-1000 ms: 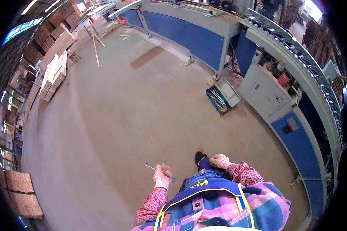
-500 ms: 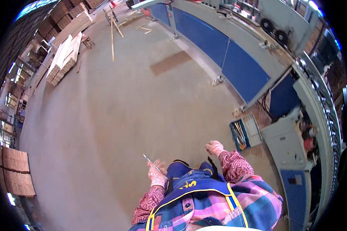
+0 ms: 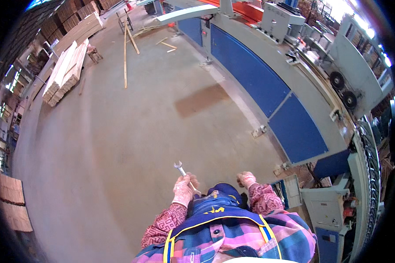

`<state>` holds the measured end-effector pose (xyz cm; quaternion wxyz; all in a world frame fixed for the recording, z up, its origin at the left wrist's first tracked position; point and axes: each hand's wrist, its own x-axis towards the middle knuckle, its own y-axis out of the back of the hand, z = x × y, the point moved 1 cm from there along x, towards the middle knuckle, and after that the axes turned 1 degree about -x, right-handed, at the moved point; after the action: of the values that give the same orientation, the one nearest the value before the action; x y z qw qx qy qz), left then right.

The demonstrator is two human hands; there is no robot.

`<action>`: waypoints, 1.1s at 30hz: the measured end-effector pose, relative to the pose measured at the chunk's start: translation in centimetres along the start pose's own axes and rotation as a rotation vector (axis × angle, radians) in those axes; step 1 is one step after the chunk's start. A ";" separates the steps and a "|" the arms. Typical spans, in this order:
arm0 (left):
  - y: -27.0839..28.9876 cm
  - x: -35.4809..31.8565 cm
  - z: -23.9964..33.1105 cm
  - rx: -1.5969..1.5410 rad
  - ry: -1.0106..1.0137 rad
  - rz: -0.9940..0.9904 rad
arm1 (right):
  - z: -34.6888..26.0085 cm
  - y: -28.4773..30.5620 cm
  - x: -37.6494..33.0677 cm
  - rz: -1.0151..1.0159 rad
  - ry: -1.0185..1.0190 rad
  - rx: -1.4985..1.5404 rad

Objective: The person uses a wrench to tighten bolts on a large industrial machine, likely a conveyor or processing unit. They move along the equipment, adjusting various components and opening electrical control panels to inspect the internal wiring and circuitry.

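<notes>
My gloved left hand (image 3: 183, 191) is wrapped round a metal open-end wrench (image 3: 179, 167). Its forked jaw sticks out beyond the fingers, pointing ahead, and the other end shows beside my apron. My right hand (image 3: 247, 179), also gloved, hangs over the floor with its fingers curled in; whether anything is inside them is hidden. Nearest to that hand, at the right, a toolbox (image 3: 292, 191) stands open on the floor beside the machine, partly covered by my right sleeve.
A long machine with blue panels (image 3: 250, 61) runs along the right, its feet bolted to the concrete floor (image 3: 131, 144). Stacked boards (image 3: 66, 72) lie at the far left. Loose wooden strips (image 3: 126, 57) lean and lie ahead. More stacked wood (image 3: 9, 188) stands at the left edge.
The view has shifted, and the machine and toolbox now sit farther right and lower. My left hand has lifted the wrench slightly, its jaw now turned more straight ahead.
</notes>
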<state>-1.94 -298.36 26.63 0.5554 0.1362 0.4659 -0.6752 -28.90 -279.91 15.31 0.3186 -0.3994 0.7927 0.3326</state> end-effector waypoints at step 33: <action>-39.2 68.1 59.5 0.817 0.025 0.026 | -76.0 -11.4 47.9 0.129 0.106 -0.141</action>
<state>-40.06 -389.23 29.11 0.4581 0.3596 0.1642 -0.7961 -60.37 -364.81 19.03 0.2254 -0.3859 0.8072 0.3857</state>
